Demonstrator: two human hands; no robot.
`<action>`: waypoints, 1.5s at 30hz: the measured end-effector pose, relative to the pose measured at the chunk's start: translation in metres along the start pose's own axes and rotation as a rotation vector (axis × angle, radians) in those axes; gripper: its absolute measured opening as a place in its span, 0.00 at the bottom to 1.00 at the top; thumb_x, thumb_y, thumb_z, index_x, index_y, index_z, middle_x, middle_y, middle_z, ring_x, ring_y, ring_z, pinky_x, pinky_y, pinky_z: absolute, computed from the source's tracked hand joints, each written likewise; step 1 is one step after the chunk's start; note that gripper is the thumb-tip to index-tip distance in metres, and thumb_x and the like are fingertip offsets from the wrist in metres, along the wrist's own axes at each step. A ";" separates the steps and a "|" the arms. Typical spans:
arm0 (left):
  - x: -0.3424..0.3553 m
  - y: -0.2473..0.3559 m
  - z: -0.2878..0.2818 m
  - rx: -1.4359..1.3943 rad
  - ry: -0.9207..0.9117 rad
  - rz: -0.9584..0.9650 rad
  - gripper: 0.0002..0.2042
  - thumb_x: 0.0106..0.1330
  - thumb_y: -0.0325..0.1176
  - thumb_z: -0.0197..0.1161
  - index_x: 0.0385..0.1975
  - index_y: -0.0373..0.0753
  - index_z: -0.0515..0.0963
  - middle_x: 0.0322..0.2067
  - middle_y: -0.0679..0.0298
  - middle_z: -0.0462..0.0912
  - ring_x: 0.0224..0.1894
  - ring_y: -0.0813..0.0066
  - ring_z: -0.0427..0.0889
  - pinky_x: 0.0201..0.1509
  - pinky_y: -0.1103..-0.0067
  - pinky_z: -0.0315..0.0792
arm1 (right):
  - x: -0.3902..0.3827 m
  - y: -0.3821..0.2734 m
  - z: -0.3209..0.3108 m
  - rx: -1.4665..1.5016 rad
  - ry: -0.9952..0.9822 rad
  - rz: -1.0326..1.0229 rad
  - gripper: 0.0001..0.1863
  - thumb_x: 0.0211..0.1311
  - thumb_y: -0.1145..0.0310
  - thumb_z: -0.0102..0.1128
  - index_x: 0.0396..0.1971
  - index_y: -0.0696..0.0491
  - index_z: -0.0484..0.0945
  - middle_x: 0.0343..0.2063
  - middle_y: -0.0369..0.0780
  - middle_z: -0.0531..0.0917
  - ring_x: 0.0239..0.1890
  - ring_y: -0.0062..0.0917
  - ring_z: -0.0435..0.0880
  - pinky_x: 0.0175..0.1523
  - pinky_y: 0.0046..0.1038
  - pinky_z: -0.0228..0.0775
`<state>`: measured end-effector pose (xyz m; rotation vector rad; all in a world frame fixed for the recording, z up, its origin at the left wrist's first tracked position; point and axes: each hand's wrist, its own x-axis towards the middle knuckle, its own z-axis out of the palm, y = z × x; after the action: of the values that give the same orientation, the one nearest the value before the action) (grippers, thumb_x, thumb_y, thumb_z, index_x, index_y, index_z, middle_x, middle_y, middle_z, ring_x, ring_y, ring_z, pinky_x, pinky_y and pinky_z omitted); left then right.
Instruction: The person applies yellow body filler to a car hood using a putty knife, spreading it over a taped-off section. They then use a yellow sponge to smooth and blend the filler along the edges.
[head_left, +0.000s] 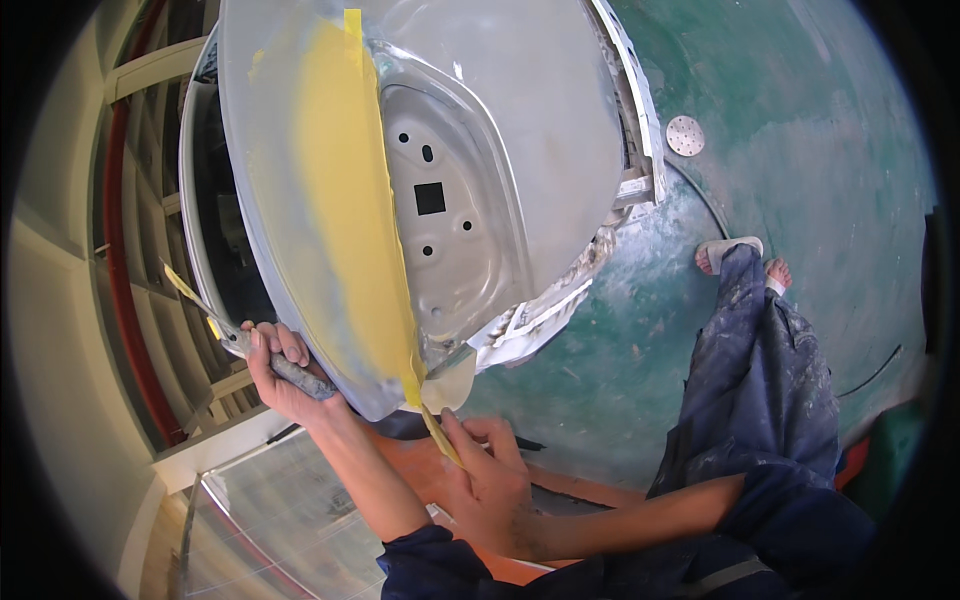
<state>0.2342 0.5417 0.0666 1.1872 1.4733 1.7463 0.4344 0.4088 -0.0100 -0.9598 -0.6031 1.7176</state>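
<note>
A car body panel [560, 130], matte grey, fills the upper middle. Yellow filler [345, 200] is spread in a long curved band along it. Yellow masking tape [440, 438] runs down the band's right edge, and its lower end hangs off the panel. My right hand [490, 485] pinches that loose end between thumb and fingers. Beside the panel's lower left edge, my left hand [283, 370] is closed round the grey handle of a putty knife [300, 378]. The knife's blade points up and left, with yellow filler on it.
A recess [440, 260] with several holes lies right of the filler. White masking [530, 325] borders the panel's lower right. My legs [750, 370] and sandalled feet are on the green floor [830, 180], near a round perforated disc [685, 136] and a dark cable [705, 195].
</note>
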 end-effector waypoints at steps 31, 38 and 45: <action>-0.001 -0.001 0.000 -0.005 -0.019 0.019 0.08 0.74 0.29 0.55 0.47 0.33 0.71 0.25 0.66 0.67 0.21 0.81 0.67 0.21 0.85 0.63 | 0.119 -0.003 -0.058 -0.216 0.075 -0.398 0.26 0.55 0.84 0.59 0.56 0.59 0.77 0.40 0.46 0.77 0.43 0.41 0.80 0.44 0.36 0.74; 0.002 -0.006 0.000 -0.028 -0.041 0.050 0.09 0.74 0.27 0.54 0.48 0.31 0.71 0.25 0.65 0.67 0.19 0.81 0.66 0.19 0.85 0.62 | 0.215 -0.059 -0.068 -0.282 0.114 -0.607 0.15 0.57 0.83 0.57 0.46 0.61 0.78 0.39 0.50 0.78 0.40 0.46 0.79 0.44 0.41 0.73; -0.001 -0.002 0.009 -0.023 -0.021 0.064 0.09 0.73 0.26 0.55 0.49 0.33 0.69 0.23 0.67 0.65 0.19 0.82 0.65 0.19 0.86 0.62 | 0.245 -0.075 -0.068 -0.352 0.099 -0.564 0.12 0.60 0.79 0.54 0.42 0.59 0.80 0.36 0.52 0.79 0.39 0.48 0.80 0.45 0.43 0.72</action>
<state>0.2423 0.5456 0.0648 1.2491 1.4141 1.7826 0.4945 0.6608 -0.0659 -0.9898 -1.0221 1.0764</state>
